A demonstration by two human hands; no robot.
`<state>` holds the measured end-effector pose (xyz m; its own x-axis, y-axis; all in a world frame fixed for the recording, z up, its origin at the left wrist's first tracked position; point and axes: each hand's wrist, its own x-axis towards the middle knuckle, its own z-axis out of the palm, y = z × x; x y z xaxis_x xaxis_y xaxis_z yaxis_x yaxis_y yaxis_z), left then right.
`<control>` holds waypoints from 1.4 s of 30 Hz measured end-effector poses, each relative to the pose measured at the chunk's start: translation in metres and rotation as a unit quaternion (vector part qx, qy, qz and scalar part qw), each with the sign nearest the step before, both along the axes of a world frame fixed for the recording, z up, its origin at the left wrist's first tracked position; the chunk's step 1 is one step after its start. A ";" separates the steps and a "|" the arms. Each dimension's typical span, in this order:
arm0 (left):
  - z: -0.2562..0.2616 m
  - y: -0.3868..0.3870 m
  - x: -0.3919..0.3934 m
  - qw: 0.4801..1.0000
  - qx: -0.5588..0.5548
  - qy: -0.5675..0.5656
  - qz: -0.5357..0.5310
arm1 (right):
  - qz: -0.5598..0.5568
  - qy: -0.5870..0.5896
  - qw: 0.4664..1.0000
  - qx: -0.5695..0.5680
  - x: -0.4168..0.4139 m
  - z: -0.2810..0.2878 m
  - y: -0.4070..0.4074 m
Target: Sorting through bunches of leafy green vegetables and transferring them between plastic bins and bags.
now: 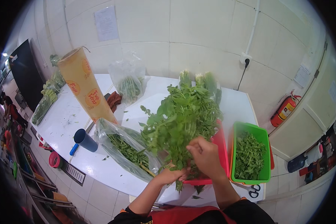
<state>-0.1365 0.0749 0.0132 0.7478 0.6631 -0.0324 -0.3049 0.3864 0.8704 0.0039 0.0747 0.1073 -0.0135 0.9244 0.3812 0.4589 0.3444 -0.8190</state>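
My left hand [172,175] grips the stems of a bunch of leafy greens [173,140], whose leaves fan out away from me. My right hand [204,154] is at the right side of the bunch with its fingers curled; whether a leaf or stem is pinched between them is hidden. Beneath and to the right is a pink plastic basket [222,154], with more greens piled over it. At the left of my hands lies an open clear plastic bag [123,165] holding long-stemmed greens [131,151].
A green basket [268,156] with picked leaves [249,156] stands at right, black-handled scissors [254,191] near it. Leftward are a dark blue cup [86,141], a blue-handled knife [74,149] and a tall food-wrap roll [86,86]. Bagged vegetables [130,88] stand against the wall.
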 end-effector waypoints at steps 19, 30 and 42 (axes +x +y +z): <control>0.010 -0.005 0.000 0.992 -0.107 -0.062 -0.013 | 0.032 -0.084 0.995 0.049 0.011 0.007 0.003; 0.012 -0.001 -0.004 0.998 -0.045 -0.043 0.003 | -0.064 -0.203 0.945 0.247 0.022 -0.008 0.009; 0.013 0.005 -0.007 0.995 0.006 -0.047 0.090 | -0.232 -0.203 0.917 0.255 0.063 -0.013 0.012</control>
